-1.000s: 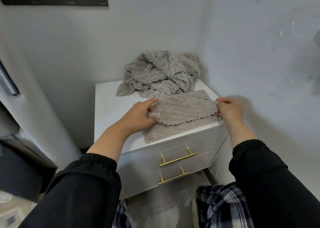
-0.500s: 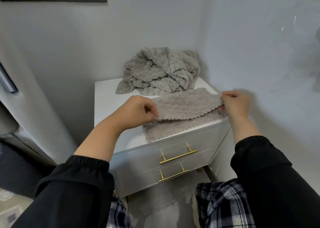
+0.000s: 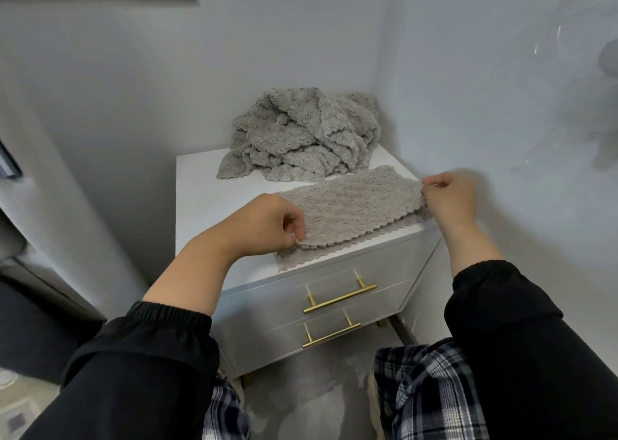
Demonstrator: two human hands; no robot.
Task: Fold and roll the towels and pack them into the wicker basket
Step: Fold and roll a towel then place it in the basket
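The worktop [image 3: 200,202] sits in a corner: the back wall [image 3: 160,81] closes its far edge, and the side wall [image 3: 501,111] runs along its right edge, close by the right hand [image 3: 448,198]. A crumpled towel pile [image 3: 301,135] fills the rear. The folded towel [image 3: 354,205] covers the front right. A bare strip runs down the left, open from the front.

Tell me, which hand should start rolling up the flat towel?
Probably the left hand: it pinches the left end of the folded towel, which lies fully on the cabinet top. The right hand pinches the end at the cabinet's edge, close to the wall.
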